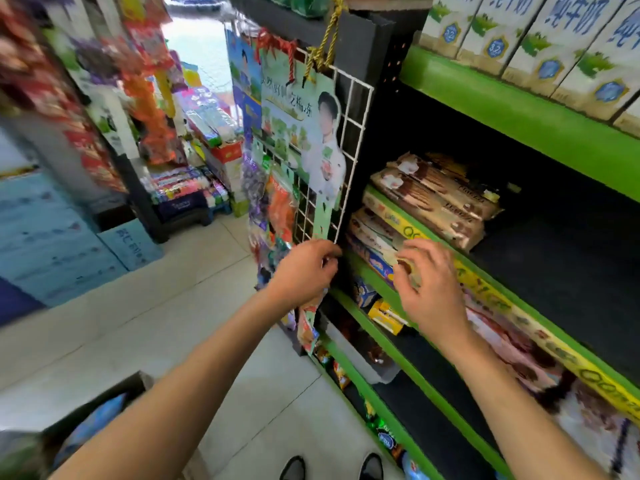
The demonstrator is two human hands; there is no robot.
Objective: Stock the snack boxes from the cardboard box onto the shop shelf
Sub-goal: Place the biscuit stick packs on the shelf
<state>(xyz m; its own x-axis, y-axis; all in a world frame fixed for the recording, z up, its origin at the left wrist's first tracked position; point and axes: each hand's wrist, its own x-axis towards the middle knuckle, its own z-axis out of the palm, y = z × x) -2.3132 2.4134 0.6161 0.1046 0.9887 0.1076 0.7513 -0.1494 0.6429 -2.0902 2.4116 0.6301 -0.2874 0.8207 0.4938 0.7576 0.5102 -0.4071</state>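
Two dark shoes (330,467) stand on the pale tiled floor (145,306) at the bottom edge, and both bare forearms reach up from there toward the shop shelf (433,237). At lower left the open cardboard box (104,403) sits on the floor, with blue packaging visible inside it. Up front, the left hand (304,270) has its fingers curled at the lower edge of a white wire rack (349,140) fixed to the end of the shelving, just beside a hanging green cardboard advert (311,133); blur keeps me from telling whether it actually pinches anything there. Further right, the right hand (429,278) rests with bent fingers on the green front lip of the shelf, fingertips touching a snack box (384,237) that lies at the left end of that level, though I cannot tell if it grips the box or merely touches it. More brown and cream snack boxes (433,199) lie stacked flat on the dark shelf surface just behind and above that hand, near the left end. A yellow price strip (519,306) runs along the shelf edge. Overhead, white milk cartons (540,39) line the top shelf, while lower shelves hold small colourful packets (384,315).
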